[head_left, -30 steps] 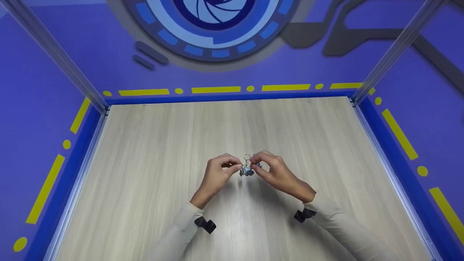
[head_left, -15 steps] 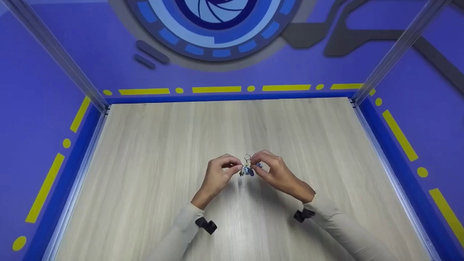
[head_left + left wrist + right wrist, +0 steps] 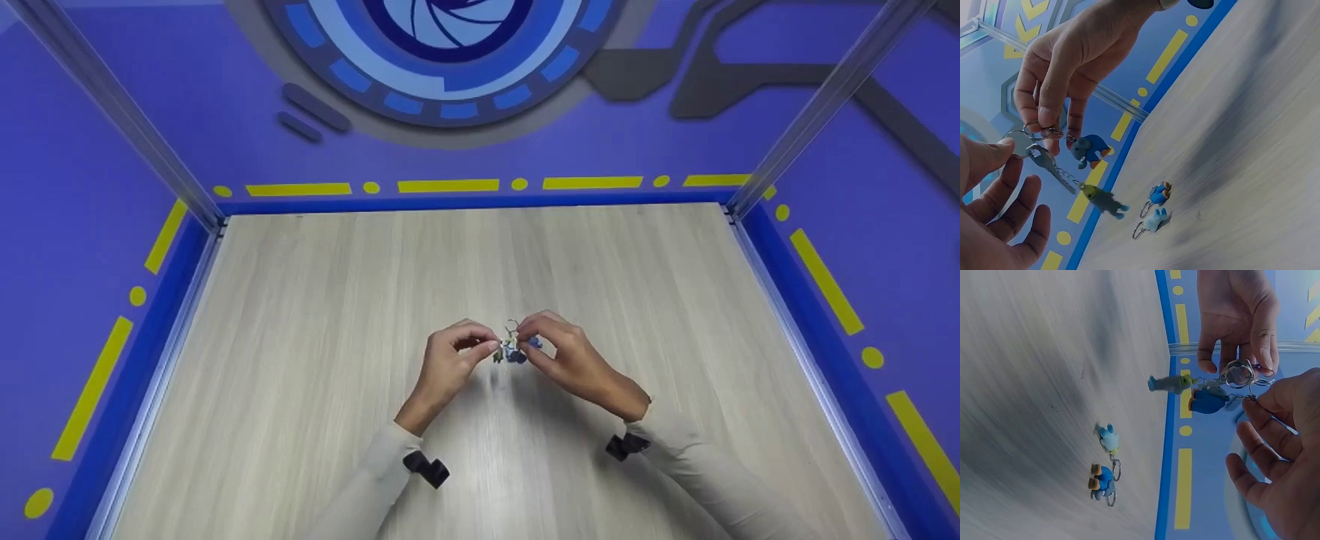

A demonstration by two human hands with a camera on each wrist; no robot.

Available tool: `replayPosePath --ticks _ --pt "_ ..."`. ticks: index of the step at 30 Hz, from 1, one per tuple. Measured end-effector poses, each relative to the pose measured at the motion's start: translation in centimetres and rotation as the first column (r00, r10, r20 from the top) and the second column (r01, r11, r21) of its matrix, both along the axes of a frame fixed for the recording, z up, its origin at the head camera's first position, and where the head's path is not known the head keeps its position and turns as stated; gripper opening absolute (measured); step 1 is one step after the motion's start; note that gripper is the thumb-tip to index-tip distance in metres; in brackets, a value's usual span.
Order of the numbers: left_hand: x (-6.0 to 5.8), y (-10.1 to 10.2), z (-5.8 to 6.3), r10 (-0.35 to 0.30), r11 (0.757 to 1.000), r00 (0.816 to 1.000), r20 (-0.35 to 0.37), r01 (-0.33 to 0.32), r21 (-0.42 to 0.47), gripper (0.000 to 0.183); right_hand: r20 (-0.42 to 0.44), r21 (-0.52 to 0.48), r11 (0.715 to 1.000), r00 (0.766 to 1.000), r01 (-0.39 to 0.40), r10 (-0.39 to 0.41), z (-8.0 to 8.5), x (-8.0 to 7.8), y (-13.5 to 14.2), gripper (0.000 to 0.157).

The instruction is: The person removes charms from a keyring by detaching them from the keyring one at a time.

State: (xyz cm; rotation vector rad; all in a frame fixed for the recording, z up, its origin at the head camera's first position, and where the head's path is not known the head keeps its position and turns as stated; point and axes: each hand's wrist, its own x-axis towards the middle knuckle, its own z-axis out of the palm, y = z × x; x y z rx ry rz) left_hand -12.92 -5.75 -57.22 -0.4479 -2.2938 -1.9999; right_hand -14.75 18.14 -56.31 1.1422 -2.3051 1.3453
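My left hand pinches a metal key ring between thumb and fingertips. In the left wrist view, a silver key is near this ring, and a grey figure keychain with a yellow-green head dangles by a chain. My right hand pinches the ring of an elephant keychain in blue with orange feet. The rings meet or overlap between the hands; whether they are linked cannot be told. Below, a second blue elephant keychain and a light blue figure keychain lie on the table.
A wood-grain table spreads beneath both hands. Blue panels with yellow markings and metal corner posts enclose its back and sides. A dark camera is strapped to the left wrist, another to the right.
My left hand has shifted very slightly left, and the hanging keychains have swung a little. The right hand stays almost where it was, still pinching its ring.
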Motion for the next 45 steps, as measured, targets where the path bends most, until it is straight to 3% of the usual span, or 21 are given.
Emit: replayPosePath --ticks 3,7,11,18,29,37,45 --pt "0.1 -0.1 -0.2 -0.011 0.999 0.999 0.042 0.008 0.052 0.004 0.121 -0.021 0.999 0.992 0.025 -0.022 0.3 0.3 -0.1 0.014" --pt "0.1 -0.2 -0.3 -0.019 0.997 0.996 0.087 0.012 0.072 0.006 0.283 -0.044 0.998 0.959 0.05 -0.036 0.9 0.6 -0.2 0.008" --pt "0.0 -0.3 -0.3 -0.02 0.999 0.995 0.097 0.016 0.047 0.007 0.348 -0.04 0.997 0.936 0.059 -0.042 1.3 0.6 -0.3 0.005" --pt "-0.1 -0.3 0.4 -0.026 0.999 0.998 0.057 0.028 -0.027 0.004 0.377 -0.051 0.998 0.926 0.047 -0.025 1.4 0.5 -0.1 0.004" --pt "-0.5 0.3 1.5 -0.062 0.987 0.997 -0.039 0.056 -0.153 0.008 0.367 -0.035 0.998 0.93 0.051 -0.035 1.3 0.6 0.2 0.004" --pt "-0.5 0.2 1.6 -0.053 0.99 0.998 -0.022 0.05 -0.132 0.008 0.354 -0.023 0.998 0.935 0.051 -0.04 1.1 0.6 0.3 0.005" --pt "-0.4 -0.1 1.1 -0.095 0.995 0.995 0.013 0.096 -0.034 0.006 0.371 -0.002 0.999 0.928 0.045 -0.042 0.9 0.7 0.5 0.005"
